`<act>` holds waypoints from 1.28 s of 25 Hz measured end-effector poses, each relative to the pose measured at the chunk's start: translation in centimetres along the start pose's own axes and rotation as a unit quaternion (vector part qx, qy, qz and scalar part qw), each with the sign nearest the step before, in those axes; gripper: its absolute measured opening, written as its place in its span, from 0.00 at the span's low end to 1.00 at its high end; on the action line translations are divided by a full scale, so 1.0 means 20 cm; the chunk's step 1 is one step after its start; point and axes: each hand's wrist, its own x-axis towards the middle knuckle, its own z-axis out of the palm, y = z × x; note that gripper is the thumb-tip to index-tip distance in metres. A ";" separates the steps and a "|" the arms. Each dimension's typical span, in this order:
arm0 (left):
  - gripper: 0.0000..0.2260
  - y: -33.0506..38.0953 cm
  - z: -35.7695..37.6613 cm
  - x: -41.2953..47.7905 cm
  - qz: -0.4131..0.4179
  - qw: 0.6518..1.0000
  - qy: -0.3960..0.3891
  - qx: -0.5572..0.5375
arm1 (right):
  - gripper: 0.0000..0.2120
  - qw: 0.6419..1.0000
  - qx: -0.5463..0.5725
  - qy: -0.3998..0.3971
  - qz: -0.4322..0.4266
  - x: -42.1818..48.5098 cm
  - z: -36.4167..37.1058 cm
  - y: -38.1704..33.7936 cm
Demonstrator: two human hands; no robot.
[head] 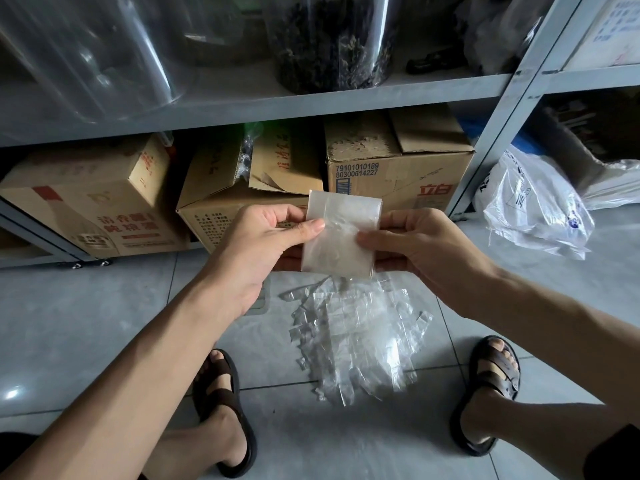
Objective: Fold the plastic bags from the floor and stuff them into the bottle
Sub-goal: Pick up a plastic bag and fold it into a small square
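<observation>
a person is looking down over a grey tiled floor (104,323) and holding a folded plastic bag (341,237) up in front of them with both hands. the left hand (266,244) is pinching the bag's left edge, with the thumb lying across the front and the fingers curling behind it. the right hand (415,244) is pinching the right edge in the same way, its thumb tip pressing on the front of the bag. the bag is showing as a flat, cloudy rectangle, standing roughly upright between the two hands and clear of the floor. directly below it, a loose pile of clear plastic bags (356,341) is lying on the tiles between the person's feet, which are wearing dark brown sandals (221,400). behind the hands, cardboard boxes (398,174) are sitting under a grey metal shelf (277,105). on that shelf a clear jar of dark contents (332,46) is standing beside a large clear container (86,53). to the right, a crumpled white printed bag (533,209) is lying on the floor near the shelf's upright.
</observation>
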 end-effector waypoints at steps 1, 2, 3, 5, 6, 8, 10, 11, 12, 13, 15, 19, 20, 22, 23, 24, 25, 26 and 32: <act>0.04 0.00 0.00 0.00 0.003 1.000 0.005 0.001 | 0.07 1.000 -0.002 0.001 0.001 0.00 0.00 0.00; 0.04 0.01 0.00 0.00 0.002 1.000 0.009 0.000 | 0.06 1.000 -0.002 0.003 0.001 0.00 0.00 0.00; 0.04 0.01 0.00 0.00 -0.001 1.000 0.010 -0.002 | 0.05 1.000 0.000 0.004 0.001 0.00 0.00 0.00; 0.03 0.03 -0.01 0.00 -0.005 1.000 0.004 -0.009 | 0.04 1.000 0.002 0.009 -0.001 0.01 0.00 -0.01; 0.06 0.03 -0.01 0.00 -0.008 1.000 0.001 -0.011 | 0.03 1.000 0.001 0.011 0.000 0.01 -0.01 -0.01; 0.08 0.04 -0.01 -0.01 -0.015 1.000 -0.004 -0.025 | 0.02 1.000 0.003 0.010 0.001 0.01 -0.01 -0.02; 0.07 0.04 -0.01 -0.01 -0.026 0.999 -0.018 -0.039 | 0.02 1.000 0.011 0.003 0.002 0.00 -0.01 -0.03; 0.06 0.04 0.00 -0.02 -0.030 0.998 -0.026 -0.043 | 0.02 1.000 0.017 0.000 0.003 0.00 -0.01 -0.03; 0.06 0.05 0.00 -0.02 -0.034 0.998 -0.031 -0.046 | 0.02 1.000 0.025 -0.002 0.004 0.00 -0.01 -0.03; 0.07 0.04 0.00 -0.02 -0.035 0.998 -0.033 -0.048 | 0.03 0.999 0.033 -0.004 0.002 0.00 -0.02 -0.03; 0.09 0.05 -0.01 -0.01 -0.036 0.998 -0.030 -0.045 | 0.03 0.999 0.048 -0.011 -0.004 0.01 -0.03 -0.03; 0.12 0.05 -0.01 -0.01 -0.030 0.998 -0.061 -0.018 | 0.05 0.999 0.032 -0.027 -0.024 0.01 -0.04 -0.03; 0.13 0.05 -0.01 -0.01 -0.029 0.997 -0.065 -0.013 | 0.07 0.999 0.021 -0.031 -0.030 0.01 -0.04 -0.03; 0.13 0.05 -0.01 -0.01 -0.033 0.997 -0.070 -0.019 | 0.09 0.998 0.009 -0.037 -0.041 0.01 -0.05 -0.02; 0.13 0.05 -0.01 -0.01 -0.034 0.996 -0.073 -0.024 | 0.10 0.998 0.004 -0.039 -0.047 0.01 -0.05 -0.02; 0.12 0.05 -0.01 -0.01 -0.034 0.996 -0.076 -0.029 | 0.11 0.998 -0.003 -0.040 -0.054 0.01 -0.05 -0.02; 0.12 0.05 -0.01 -0.01 -0.032 0.996 -0.079 -0.030 | 0.12 0.997 -0.012 -0.041 -0.060 0.01 -0.05 -0.02; 0.13 0.05 -0.01 -0.01 -0.030 0.996 -0.080 -0.031 | 0.13 0.997 -0.019 -0.042 -0.066 0.02 -0.05 -0.02; 0.15 0.04 -0.02 -0.01 -0.027 0.996 -0.078 -0.035 | 0.16 0.993 -0.061 -0.020 -0.099 0.03 -0.07 0.01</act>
